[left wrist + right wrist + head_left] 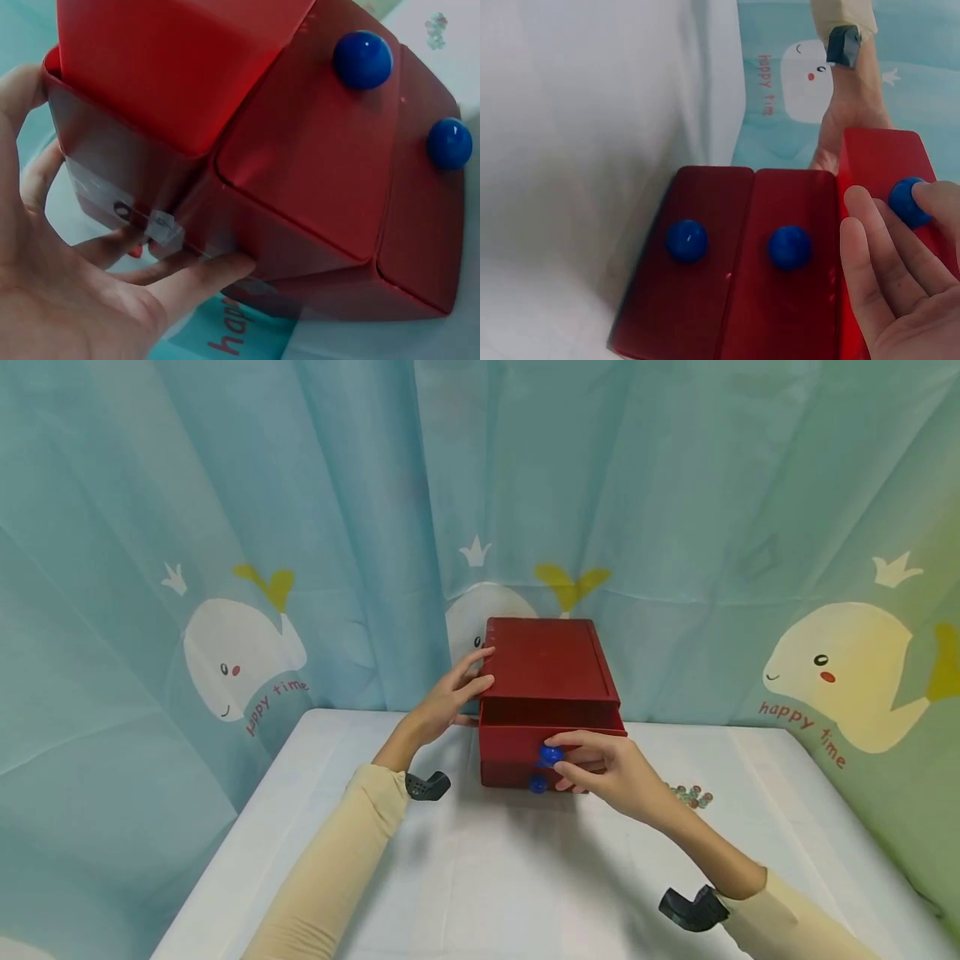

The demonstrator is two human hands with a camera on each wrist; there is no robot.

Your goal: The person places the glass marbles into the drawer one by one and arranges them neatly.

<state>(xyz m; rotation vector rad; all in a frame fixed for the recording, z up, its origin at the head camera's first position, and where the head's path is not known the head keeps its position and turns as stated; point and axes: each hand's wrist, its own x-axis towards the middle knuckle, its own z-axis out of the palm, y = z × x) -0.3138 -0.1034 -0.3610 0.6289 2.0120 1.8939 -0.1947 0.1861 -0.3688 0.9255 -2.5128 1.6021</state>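
I have the top drawer (pixel 506 743) pulled out, right hand (pixel 611 770) pinching its knob (pixel 551 755), left hand (pixel 442 700) spread against the box (pixel 543 656) on the table (pixel 465 877); lower drawers (pixel 787 300) are closed; small pieces (pixel 692 797) lie outside.

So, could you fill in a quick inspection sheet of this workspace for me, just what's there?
Surface: white tabletop, with shadows across it.
Job's things: red drawer unit at the table's far side; top drawer partly pulled out, the two lower drawers shut; each has a blue knob.
Clutter: small pieces in a cluster right of the unit, too small to identify.
Hands: left hand rests against the unit's left side; right hand pinches the top drawer's knob.
Cables: nothing clearly seen.
Surroundings: blue-green curtain with whales and "happy time" lettering.
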